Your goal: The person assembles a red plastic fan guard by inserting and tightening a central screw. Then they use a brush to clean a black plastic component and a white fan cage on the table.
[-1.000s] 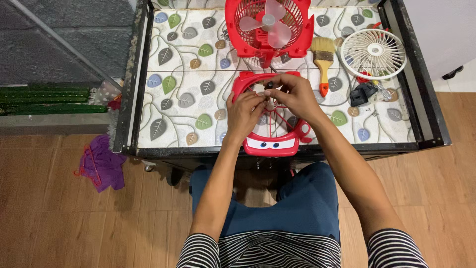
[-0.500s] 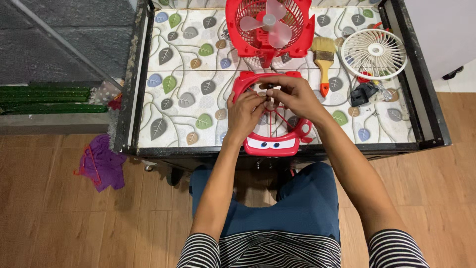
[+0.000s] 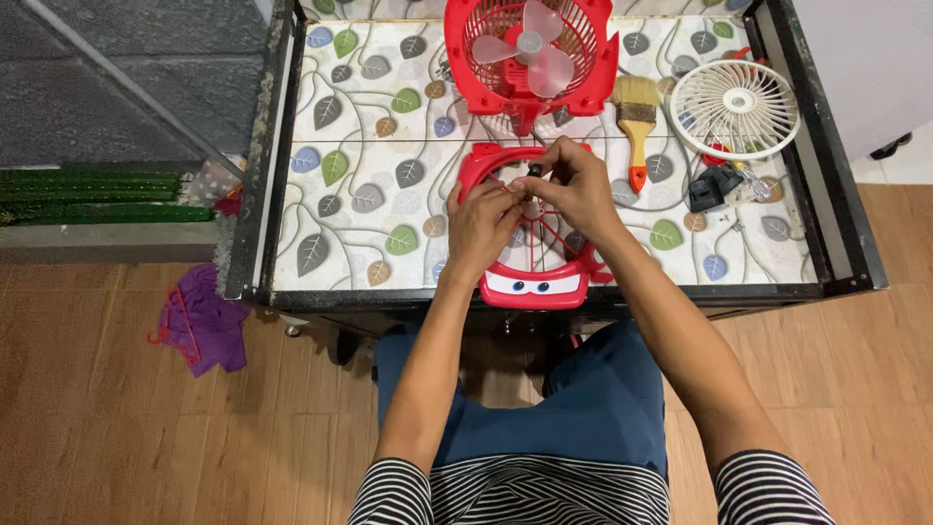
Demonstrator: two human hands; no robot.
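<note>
The right hand [image 3: 575, 185] pinches a small dark tool upright over the middle of the red fan cover [image 3: 533, 282], which lies flat at the tabletop [image 3: 369, 156] front edge, while the left hand [image 3: 483, 222] closes on its spokes, apparently steadying it.

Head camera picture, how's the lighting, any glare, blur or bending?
Head view: even, soft light with faint shadows under both hands, left hand and right hand, on the red fan guard; slight sheen on the leaf-patterned tabletop; focus sharp; table edges bow a little toward the frame's edges.
</note>
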